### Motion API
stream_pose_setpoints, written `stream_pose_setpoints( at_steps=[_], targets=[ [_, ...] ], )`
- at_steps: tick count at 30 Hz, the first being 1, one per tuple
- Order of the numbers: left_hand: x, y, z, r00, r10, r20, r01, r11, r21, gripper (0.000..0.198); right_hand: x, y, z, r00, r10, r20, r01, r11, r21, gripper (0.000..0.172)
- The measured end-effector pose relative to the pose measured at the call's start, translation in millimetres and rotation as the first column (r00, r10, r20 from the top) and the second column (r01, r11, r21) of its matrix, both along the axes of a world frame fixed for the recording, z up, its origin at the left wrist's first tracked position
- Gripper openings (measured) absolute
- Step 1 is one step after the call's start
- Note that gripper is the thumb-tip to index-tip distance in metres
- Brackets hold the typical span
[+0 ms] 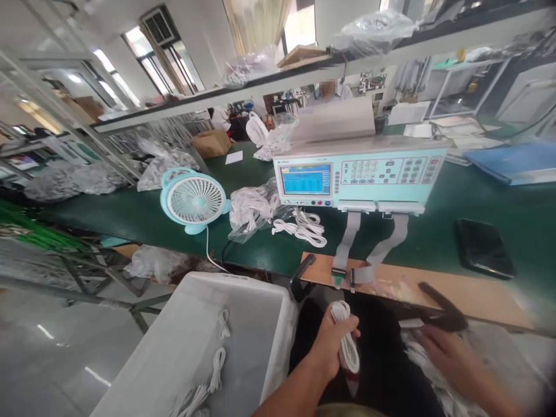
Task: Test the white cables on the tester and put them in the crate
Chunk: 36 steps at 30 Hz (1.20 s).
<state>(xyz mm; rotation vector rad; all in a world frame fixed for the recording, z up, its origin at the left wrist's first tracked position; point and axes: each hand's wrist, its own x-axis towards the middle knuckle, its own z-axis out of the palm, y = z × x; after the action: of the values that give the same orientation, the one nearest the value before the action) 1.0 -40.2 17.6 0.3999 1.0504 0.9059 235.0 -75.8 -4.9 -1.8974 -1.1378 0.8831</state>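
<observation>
Coil of white cable (348, 348) hung at about five o'clock from the middle of the view, gripped in the left hand (330, 343), the thumb pressed across its upper half and the fingers curled behind. It looked light, a slim, folded bundle of smooth cord, likely soft enough to flex, yet springy at its looped ends. The best hold was probably round the waist, where the strands lay closest; a pinch on one end loop might have let the others slip or fan out. Breakage seemed unlikely, though a hard kink could have hurt the cord.

The right hand (447, 354), out at four o'clock, was blurred beside a pale heap of plastic and cable (428, 362); whether its fingers pinched anything, I could not tell. Similar bundles (218, 370) lay in the grey bin (281, 347) at seven o'clock (a few overlapped near its lower edge), and loose coils (310, 231) rested on the green bench (260, 255), at eleven o'clock from the held one.
</observation>
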Motion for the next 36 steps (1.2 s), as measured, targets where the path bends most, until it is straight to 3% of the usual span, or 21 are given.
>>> stream_pose_setpoints(
  at_steps=[2,3,6,10,14,17,21,28,32,36],
  targets=[
    [1.6,-3.9,0.8,0.996,-0.032,0.082,0.032,0.999,0.008,0.04,11.7,-15.1,2.3,0.955,0.11,0.276,-0.121,0.992,0.022,0.022],
    [4.7,-5.5,1.8,0.992,-0.045,0.121,0.044,0.999,0.011,0.041,6.1,-21.2,4.7,0.924,0.195,0.329,-0.221,0.974,0.045,0.022],
    [18.2,-11.8,7.2,0.972,-0.05,0.231,0.054,0.998,-0.014,0.051,-38.9,-27.9,14.5,0.868,0.407,0.286,-0.469,0.861,0.197,0.019],
    [23.4,-24.0,14.1,0.972,-0.057,0.228,0.056,0.998,0.013,0.061,-87.3,-16.1,26.5,0.88,0.343,0.329,-0.464,0.769,0.439,0.017],
    [11.2,-33.2,13.9,0.996,-0.083,-0.018,0.085,0.982,0.169,0.047,-92.7,-9.2,27.1,0.879,0.3,0.37,-0.46,0.735,0.498,0.014],
    [6.0,-34.7,12.7,0.987,-0.012,-0.163,0.057,0.96,0.275,0.038,-92.2,-9.5,24.2,0.873,0.312,0.375,-0.476,0.717,0.509,0.013],
    [4.4,-31.0,15.7,0.985,0.013,-0.173,0.047,0.939,0.34,0.032,-92.8,-11.5,22.6,0.856,0.367,0.364,-0.509,0.714,0.481,0.016],
    [-8.7,-31.8,18.8,0.851,-0.016,-0.525,0.273,0.868,0.415,0.026,-98.4,-11.8,16.1,0.806,0.406,0.431,-0.571,0.724,0.387,0.02],
    [-13.2,-29.0,20.6,0.822,-0.062,-0.566,0.348,0.841,0.415,0.039,-101.9,-3.8,13.9,0.797,0.384,0.466,-0.576,0.714,0.397,0.02],
    [-15.9,-15.1,18.2,0.83,-0.096,-0.55,0.362,0.842,0.4,0.026,-103.1,7.5,17.1,0.825,0.434,0.363,-0.56,0.718,0.414,0.019]
  ],
)
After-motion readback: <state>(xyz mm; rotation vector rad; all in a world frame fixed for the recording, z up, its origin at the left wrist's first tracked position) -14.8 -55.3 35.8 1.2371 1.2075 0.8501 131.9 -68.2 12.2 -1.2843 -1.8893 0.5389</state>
